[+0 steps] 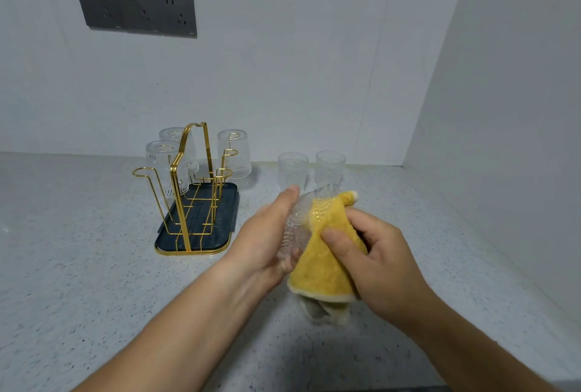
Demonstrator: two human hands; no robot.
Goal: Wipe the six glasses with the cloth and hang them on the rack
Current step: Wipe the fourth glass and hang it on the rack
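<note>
Speckled pale stone counter (78,266) in a white-walled corner (405,108). Gold wire rack (191,190) on a dark tray (220,234) carries three inverted ribbed glasses (234,152); two upright glasses (293,168) stand right of it. Nearer, right of the rack, left grip (267,234) curls round the sixth glass (298,218); right grip (377,259) pinches fluffy yellow cloth (320,266) against it

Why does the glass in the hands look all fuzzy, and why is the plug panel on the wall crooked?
Head view: the held glass is clear and looks softly blurred, probably from moving, so it melts into the counter; the socket panel slants from the wide-angle lens; the light is soft, with only a faint shadow under the cloth.
</note>
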